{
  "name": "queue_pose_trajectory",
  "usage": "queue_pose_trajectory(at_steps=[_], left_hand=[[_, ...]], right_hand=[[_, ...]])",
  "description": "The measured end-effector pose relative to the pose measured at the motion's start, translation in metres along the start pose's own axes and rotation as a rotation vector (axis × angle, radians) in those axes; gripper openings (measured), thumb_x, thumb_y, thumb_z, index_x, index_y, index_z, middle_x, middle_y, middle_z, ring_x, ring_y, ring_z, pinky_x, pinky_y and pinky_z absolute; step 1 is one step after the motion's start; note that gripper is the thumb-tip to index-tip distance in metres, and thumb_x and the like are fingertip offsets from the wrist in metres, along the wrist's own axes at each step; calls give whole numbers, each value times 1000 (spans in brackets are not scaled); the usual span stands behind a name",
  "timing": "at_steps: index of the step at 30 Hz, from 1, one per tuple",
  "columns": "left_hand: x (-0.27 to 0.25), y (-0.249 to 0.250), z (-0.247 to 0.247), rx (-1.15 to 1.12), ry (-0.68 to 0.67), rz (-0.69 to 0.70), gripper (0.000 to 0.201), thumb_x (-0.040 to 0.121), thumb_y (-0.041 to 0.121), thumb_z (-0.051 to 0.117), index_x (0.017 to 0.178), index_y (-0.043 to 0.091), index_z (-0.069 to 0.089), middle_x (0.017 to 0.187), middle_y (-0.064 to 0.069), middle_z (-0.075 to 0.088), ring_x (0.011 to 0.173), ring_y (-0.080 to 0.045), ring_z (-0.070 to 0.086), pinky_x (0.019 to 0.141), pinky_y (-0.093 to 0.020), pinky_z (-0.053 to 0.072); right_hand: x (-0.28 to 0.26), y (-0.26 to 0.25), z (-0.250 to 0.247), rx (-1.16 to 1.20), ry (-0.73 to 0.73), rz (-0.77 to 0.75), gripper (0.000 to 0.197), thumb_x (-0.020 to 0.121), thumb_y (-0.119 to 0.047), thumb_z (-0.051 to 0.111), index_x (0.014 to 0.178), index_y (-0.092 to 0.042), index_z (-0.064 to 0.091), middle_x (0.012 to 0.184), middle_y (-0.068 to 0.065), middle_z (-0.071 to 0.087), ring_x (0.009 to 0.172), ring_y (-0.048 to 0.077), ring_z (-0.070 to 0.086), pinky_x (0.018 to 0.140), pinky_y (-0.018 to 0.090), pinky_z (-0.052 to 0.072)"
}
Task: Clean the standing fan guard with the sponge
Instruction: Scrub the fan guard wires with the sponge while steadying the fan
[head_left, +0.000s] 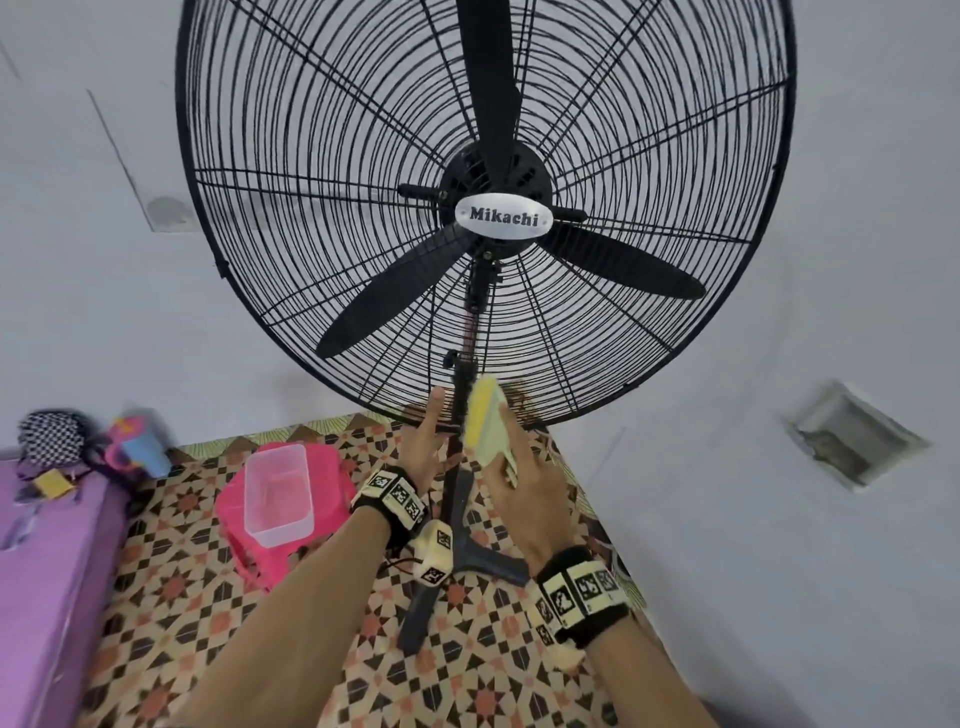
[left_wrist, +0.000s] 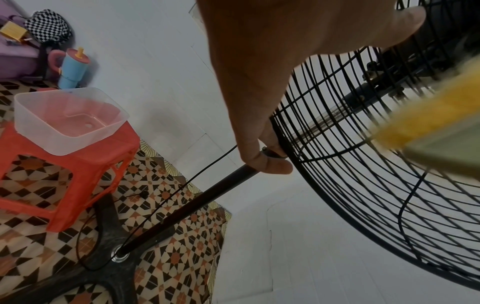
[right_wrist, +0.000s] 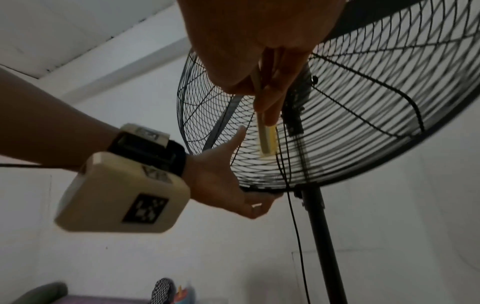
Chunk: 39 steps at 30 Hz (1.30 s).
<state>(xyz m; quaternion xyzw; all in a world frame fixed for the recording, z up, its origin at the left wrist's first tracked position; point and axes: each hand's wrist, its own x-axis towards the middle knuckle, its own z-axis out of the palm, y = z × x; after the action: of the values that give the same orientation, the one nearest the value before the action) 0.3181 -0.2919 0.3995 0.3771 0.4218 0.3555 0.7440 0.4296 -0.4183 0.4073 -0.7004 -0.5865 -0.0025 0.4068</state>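
While the left hand (head_left: 423, 447) gripped the bottom rim of the one fan guard (head_left: 675, 156), thumb raised, the right hand (head_left: 535, 483) pinched one sponge (head_left: 480, 415) against its low front wires.

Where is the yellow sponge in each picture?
Head: sponge low centre, in the right hand.
Left wrist: blurred, at the right edge.
Right wrist: centre, below the fingers.
Shared landmark: the black fan guard, right beside it.
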Motion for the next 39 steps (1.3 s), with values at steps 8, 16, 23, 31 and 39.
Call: queue_pose_trajectory(at_steps=[8,16,23,31,39], left_hand=[[15,-12,-11,47,43,21,136,66,95,63,167,21,10,167,-9,32,137,-22,50,78,-35,60],[3,-2,0,59,-16,12,53,99,71,44,130,30,54,134,2,60,126,-21,57,112,-50,46],[17,-13,-10,64,25,14,149,54,102,61,168,27,4,173,-11,17,146,-27,44,104,-46,53],[11,-10,-5,111,9,67,134,61,101,56,166,25,18,168,-11,31,145,-26,46,120,-52,39],[10,-2,-10,235,7,26,123,71,98,47,160,14,34,156,-5,48,148,-35,42,126,-53,22]], right_hand=[[-25,15,26,-11,-131,47,77,97,-9,67,159,-29,25,58,-21,31,42,-3,27,42,9,33],[-17,5,27,-20,-22,71,66,105,-15,54,163,-20,23,73,-13,48,45,-1,31,42,13,36],[-49,19,53,109,-65,329,63,104,-16,54,159,-25,26,72,-5,58,54,8,51,45,18,42],[-6,26,80,96,-122,611,19,101,-14,61,117,-4,66,99,9,68,85,18,64,57,10,37],[-9,21,97,87,-102,668,30,107,-24,54,99,1,68,80,5,60,69,13,56,54,11,36]])
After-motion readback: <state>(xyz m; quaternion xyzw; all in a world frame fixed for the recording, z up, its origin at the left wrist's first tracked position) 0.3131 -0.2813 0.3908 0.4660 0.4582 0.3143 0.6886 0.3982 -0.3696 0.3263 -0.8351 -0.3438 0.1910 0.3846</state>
